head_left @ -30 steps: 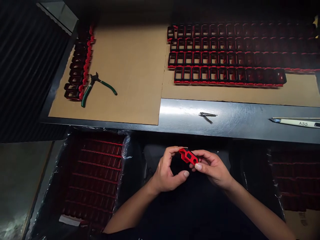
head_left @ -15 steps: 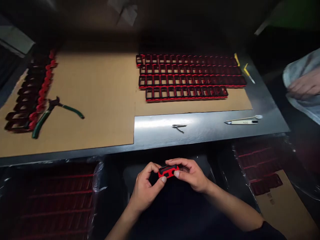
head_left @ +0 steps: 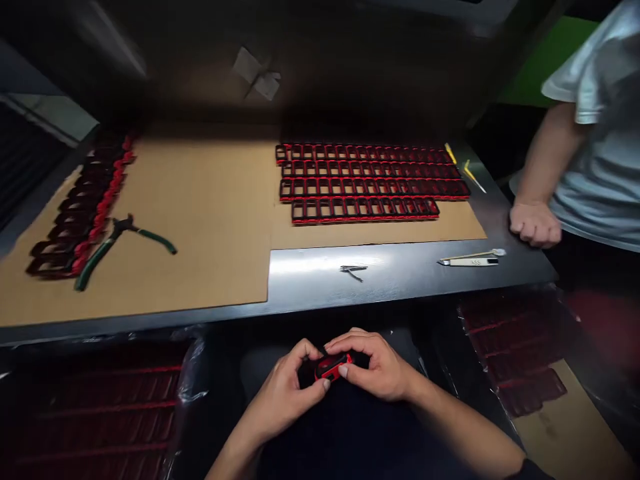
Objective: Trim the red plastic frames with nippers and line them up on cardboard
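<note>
Between my two hands, in front of my body and below the table edge, is a small red and black plastic frame (head_left: pixel 330 366). My left hand (head_left: pixel 287 390) grips its left end between thumb and fingers. The thumb and fingers of my right hand (head_left: pixel 376 365) close on its right end. The piece is tilted, with its red side partly toward me and the black rim up; fingers hide both ends. On the table beyond lie a nail clipper (head_left: pixel 353 271) and a white pen-like knife (head_left: pixel 469 262) with a cotton swab (head_left: pixel 475 253) beside it.
Rows of similar frames (head_left: pixel 365 209) lie on cardboard (head_left: pixel 215 267), and another row (head_left: pixel 75 220) stands left beside green-handled pliers (head_left: pixel 123 243). Yellow tools (head_left: pixel 473 175) lie far right. Plastic-lined boxes of frames (head_left: pixel 110 407) flank me. A co-worker's fist (head_left: pixel 535 223) rests at the right table edge.
My view has shifted, bringing more of the co-worker into sight, whose hand is now at the table edge. The frame in my hands has tilted, showing less of its red side.
</note>
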Demonstrator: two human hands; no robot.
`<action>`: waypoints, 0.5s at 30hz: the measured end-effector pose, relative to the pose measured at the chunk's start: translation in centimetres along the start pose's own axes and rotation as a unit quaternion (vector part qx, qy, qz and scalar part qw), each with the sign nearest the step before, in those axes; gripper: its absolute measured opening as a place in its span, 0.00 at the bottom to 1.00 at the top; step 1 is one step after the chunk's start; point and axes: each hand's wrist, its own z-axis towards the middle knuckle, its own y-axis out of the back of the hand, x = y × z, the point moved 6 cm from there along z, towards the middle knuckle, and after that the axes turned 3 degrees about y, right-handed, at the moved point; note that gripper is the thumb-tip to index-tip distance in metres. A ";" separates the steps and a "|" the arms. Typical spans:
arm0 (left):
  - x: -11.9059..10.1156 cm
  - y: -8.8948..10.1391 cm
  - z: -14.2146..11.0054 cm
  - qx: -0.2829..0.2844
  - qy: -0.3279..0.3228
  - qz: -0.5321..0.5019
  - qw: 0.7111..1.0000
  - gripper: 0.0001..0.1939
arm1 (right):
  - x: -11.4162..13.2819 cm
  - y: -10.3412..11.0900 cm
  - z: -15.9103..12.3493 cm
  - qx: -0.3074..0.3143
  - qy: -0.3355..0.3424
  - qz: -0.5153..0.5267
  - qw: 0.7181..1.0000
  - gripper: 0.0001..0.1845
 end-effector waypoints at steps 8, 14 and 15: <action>0.0 0.0 -3.0 -0.012 -0.048 -0.039 0.998 0.27 | -1.2 -1.3 2.0 0.122 -0.008 -0.025 0.992 0.21; 11.0 6.1 -12.3 -0.292 0.248 -0.203 0.901 0.20 | -4.7 -0.8 3.1 0.163 -0.116 -0.070 0.977 0.24; 12.9 7.1 -14.6 -0.346 0.288 -0.202 0.870 0.20 | -5.5 -0.6 3.1 0.169 -0.136 -0.082 0.973 0.26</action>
